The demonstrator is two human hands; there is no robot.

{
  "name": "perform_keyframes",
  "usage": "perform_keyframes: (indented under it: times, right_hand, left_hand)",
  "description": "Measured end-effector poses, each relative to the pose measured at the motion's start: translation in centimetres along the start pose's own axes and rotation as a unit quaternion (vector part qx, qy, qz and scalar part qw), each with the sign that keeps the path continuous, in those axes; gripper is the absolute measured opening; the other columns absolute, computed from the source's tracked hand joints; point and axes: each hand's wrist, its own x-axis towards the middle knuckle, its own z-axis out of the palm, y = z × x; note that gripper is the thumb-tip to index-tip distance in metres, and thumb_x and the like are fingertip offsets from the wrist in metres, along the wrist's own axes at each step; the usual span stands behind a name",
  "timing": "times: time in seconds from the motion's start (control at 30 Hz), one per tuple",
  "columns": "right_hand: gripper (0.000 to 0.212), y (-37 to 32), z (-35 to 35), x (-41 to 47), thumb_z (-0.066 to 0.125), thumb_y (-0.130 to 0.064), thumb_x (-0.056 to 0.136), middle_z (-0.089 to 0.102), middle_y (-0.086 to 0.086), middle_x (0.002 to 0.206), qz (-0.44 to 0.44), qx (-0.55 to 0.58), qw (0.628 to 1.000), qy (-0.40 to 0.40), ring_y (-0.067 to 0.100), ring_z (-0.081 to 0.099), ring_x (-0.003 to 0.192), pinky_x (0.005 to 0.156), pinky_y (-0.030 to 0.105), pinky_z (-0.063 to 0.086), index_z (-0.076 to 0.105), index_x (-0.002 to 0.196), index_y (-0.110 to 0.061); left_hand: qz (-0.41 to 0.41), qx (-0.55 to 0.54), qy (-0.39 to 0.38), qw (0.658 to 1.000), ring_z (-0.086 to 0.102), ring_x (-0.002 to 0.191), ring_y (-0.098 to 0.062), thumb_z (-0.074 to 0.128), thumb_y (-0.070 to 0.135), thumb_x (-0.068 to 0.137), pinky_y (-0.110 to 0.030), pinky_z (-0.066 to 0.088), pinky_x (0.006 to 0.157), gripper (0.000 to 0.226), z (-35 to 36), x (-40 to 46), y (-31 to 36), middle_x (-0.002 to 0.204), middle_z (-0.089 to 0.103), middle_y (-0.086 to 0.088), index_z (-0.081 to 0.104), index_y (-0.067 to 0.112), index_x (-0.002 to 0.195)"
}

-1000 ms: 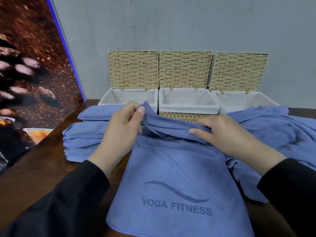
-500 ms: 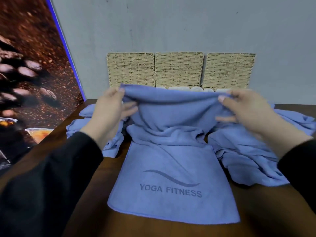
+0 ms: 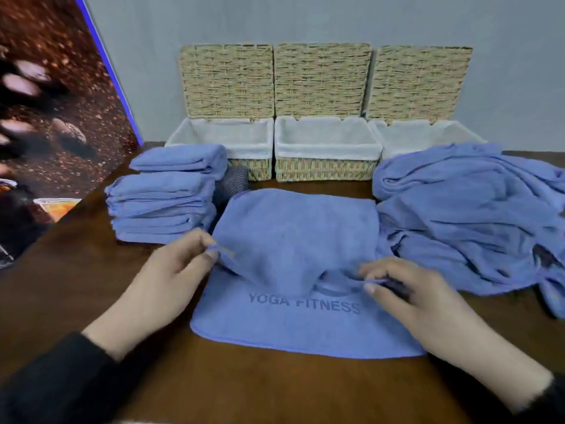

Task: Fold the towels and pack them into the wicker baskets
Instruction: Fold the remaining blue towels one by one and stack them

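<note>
Blue microfibre makes up the towel (image 3: 293, 240) spread in the middle of the dark wooden bench (image 3: 91, 286), its far half doubled over toward the near edge so that the fold partly covers the printed words YOGA FITNESS. At the folded edge's left corner the left hand (image 3: 162, 286) pinches the cloth between thumb and fingers (image 3: 211, 255); at the right corner the right hand (image 3: 419, 301) does the same, thumb pressed against curled fingertips with a thin strip of blue between them. Both wrists come out of black sleeves (image 3: 61, 384) at the near edge. Left of the towel stands a stack of folded towels (image 3: 165, 197), neatly squared, and to the right lies a loose heap of unfolded towels (image 3: 467, 215), touching the spread towel's right side. Along the far edge, against the grey wall, three wicker baskets (image 3: 324, 148) sit side by side, each lined with white cloth, their woven lids tipped up behind them. A poster of coffee beans (image 3: 46, 102) leans at far left.
</note>
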Motion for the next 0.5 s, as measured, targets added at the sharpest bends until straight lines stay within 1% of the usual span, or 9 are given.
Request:
perform_keyframes:
  times: [0.07,0.1,0.17,0.23,0.3,0.37,0.4,0.43,0.5]
  right_hand:
    - [0.008,1.0,0.9,-0.3,0.064,-0.026,0.096,0.061,-0.032,0.119,0.003,-0.024,0.999,-0.022,-0.013,0.052,0.123,0.097,0.009,0.042,0.068,0.095,-0.033]
    - [0.008,1.0,1.0,-0.3,0.064,-0.026,0.096,0.061,-0.033,0.119,0.000,-0.019,1.000,-0.019,-0.016,0.050,0.124,0.098,0.006,0.039,0.068,0.096,-0.032]
    - [0.008,0.8,1.0,-0.1,0.061,-0.029,0.095,0.065,-0.028,0.116,-0.011,-0.007,1.000,0.010,-0.013,0.052,0.124,0.099,0.008,0.041,0.068,0.097,-0.032]
    - [0.008,0.2,0.2,-0.3,0.060,-0.030,0.097,0.068,-0.024,0.111,-0.055,-0.027,0.996,0.070,-0.007,0.056,0.124,0.100,0.014,0.044,0.068,0.097,-0.029]
    - [0.011,-0.5,-1.1,-0.8,0.059,-0.029,0.102,0.068,-0.019,0.113,-0.110,-0.069,0.984,0.120,-0.002,0.059,0.123,0.100,0.017,0.045,0.067,0.096,-0.024]
    - [0.014,-0.8,-2.0,-1.9,0.056,-0.035,0.098,0.066,-0.016,0.115,-0.145,-0.112,0.978,0.099,0.001,0.060,0.121,0.098,0.018,0.046,0.066,0.098,-0.025]
    - [0.017,-0.6,-2.0,-2.5,0.055,-0.039,0.098,0.064,-0.017,0.115,-0.156,-0.130,0.977,0.069,0.002,0.061,0.120,0.096,0.019,0.046,0.066,0.098,-0.026]
    - [0.018,-0.1,-1.7,-3.2,0.054,-0.041,0.098,0.062,-0.017,0.115,-0.162,-0.148,0.975,0.032,0.003,0.061,0.117,0.094,0.021,0.047,0.066,0.097,-0.027]
    - [0.018,1.0,-0.7,-4.2,0.054,-0.043,0.100,0.057,-0.017,0.113,-0.167,-0.173,0.970,-0.031,0.009,0.063,0.108,0.087,0.025,0.048,0.065,0.095,-0.029]
  left_hand:
    - [0.003,0.070,-0.068,0.995,0.066,0.099,-0.002,0.051,0.029,0.103,-0.028,0.050,0.089,0.019,0.4,-0.4,-1.2,0.102,0.073,0.022,0.066,0.025,0.092]
    - [0.007,0.080,-0.070,0.994,0.065,0.100,0.002,0.052,0.028,0.103,-0.026,0.049,0.087,0.018,0.4,-0.2,-1.4,0.104,0.071,0.025,0.066,0.026,0.092]
    - [0.006,0.060,-0.052,0.997,0.065,0.098,0.005,0.051,0.023,0.104,-0.030,0.049,0.084,0.018,0.6,0.1,-1.2,0.106,0.072,0.026,0.066,0.021,0.094]
    - [0.016,-0.012,-0.012,1.000,0.066,0.103,-0.003,0.049,0.017,0.106,-0.034,0.049,0.089,0.019,0.2,0.0,-0.6,0.108,0.074,0.020,0.063,0.014,0.095]
    - [0.050,-0.093,0.026,0.994,0.067,0.108,-0.016,0.049,0.019,0.103,-0.034,0.047,0.094,0.017,-0.6,-0.7,0.2,0.111,0.076,0.011,0.058,0.017,0.090]
    - [0.074,-0.087,-0.003,0.993,0.068,0.102,-0.024,0.050,0.031,0.097,-0.042,0.048,0.092,0.016,-1.4,-1.7,0.2,0.112,0.076,0.009,0.055,0.023,0.084]
    - [0.072,-0.057,-0.035,0.995,0.069,0.101,-0.023,0.050,0.035,0.094,-0.046,0.049,0.091,0.019,-1.5,-2.3,-0.3,0.113,0.075,0.011,0.055,0.022,0.083]
    - [0.064,-0.016,-0.071,0.995,0.069,0.106,-0.015,0.050,0.035,0.093,-0.044,0.049,0.093,0.019,-1.6,-2.7,-1.0,0.115,0.074,0.015,0.055,0.021,0.081]
    - [0.050,0.062,-0.130,0.988,0.063,0.117,-0.002,0.053,0.029,0.090,-0.029,0.045,0.096,0.012,-1.6,-3.2,-2.3,0.121,0.068,0.025,0.053,0.027,0.079]
